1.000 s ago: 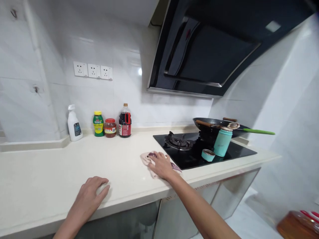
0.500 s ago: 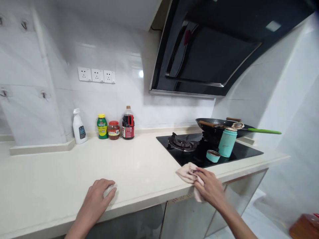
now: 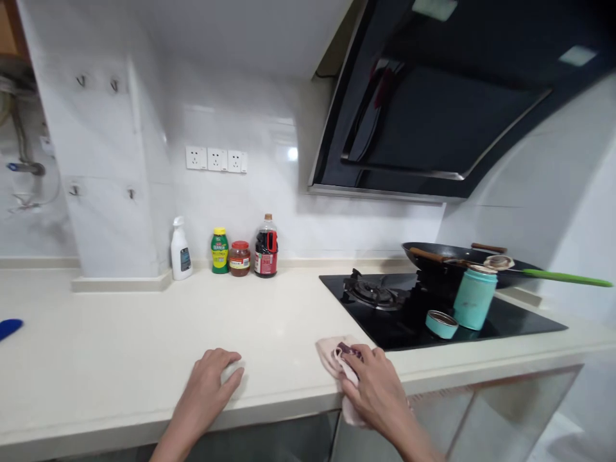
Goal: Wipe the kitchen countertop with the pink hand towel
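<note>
A pale pink cloth [image 3: 332, 350] is bunched under my right hand [image 3: 375, 385], whose fingers grip it on the cream countertop [image 3: 269, 321]. Part of the cloth hangs over the counter's front edge. My left hand [image 3: 206, 388] holds nothing; its thumb and fingers are apart, near the same front edge. Just beyond the right hand lies the black glass gas stove [image 3: 399, 333]. On it stand a turquoise canister [image 3: 475, 300] and its small turquoise lid [image 3: 441, 325].
A wok [image 3: 433, 256] with a green-handled utensil [image 3: 568, 276] sits on the stove's right side. Along the wall stand a white spray bottle [image 3: 180, 250], a green squeeze bottle [image 3: 220, 251], a red-lidded jar [image 3: 239, 260] and a dark sauce bottle [image 3: 266, 250]. A range hood [image 3: 433, 115] hangs above.
The view has turned left, bringing a blue object at the left edge into sight. My right hand has drawn the cloth leftward along the counter, away from the stove's front edge.
</note>
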Motion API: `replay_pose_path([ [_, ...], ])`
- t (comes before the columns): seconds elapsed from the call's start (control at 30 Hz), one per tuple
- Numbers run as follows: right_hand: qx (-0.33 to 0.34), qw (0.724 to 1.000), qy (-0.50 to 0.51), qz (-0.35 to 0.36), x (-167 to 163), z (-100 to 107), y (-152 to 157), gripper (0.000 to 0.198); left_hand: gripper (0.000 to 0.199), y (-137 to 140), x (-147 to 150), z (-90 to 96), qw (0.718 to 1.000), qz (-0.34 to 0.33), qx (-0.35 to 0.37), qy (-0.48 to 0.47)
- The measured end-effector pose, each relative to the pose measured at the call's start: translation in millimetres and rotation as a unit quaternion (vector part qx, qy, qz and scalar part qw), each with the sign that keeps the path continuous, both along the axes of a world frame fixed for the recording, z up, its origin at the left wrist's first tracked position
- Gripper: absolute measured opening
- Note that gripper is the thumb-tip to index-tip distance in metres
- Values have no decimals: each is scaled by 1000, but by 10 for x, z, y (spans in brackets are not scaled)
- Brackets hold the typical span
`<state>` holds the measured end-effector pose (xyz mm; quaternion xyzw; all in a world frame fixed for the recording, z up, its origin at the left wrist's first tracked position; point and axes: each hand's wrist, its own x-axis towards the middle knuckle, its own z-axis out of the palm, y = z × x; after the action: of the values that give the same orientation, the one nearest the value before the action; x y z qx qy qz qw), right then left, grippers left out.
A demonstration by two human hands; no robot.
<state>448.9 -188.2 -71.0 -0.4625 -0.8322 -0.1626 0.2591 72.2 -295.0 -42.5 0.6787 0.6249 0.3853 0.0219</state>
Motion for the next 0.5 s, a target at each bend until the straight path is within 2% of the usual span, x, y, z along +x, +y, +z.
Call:
replay_pose_path([
  [0.1, -14, 999, 4, 36, -25, 50, 45, 36, 27, -40, 29, 47, 1000, -3, -15, 27],
  [0.2, -28, 999, -16, -27, 165, 76, 244, 39, 24, -123, 55, 145, 998, -16, -47, 47],
  [0.3, -29, 992, -86, -87, 326, 93, 451, 40, 23, -216, -20, 241, 994, -54, -81, 49],
  [0.37, -28, 986, -136, -89, 356, 108, 539, 40, 25, -279, -171, 272, 992, -56, -86, 69],
  [0.5, -23, 979, -177, -98, 219, 149, 681, 42, 30, -411, -697, 240, 983, 13, -58, 172],
])
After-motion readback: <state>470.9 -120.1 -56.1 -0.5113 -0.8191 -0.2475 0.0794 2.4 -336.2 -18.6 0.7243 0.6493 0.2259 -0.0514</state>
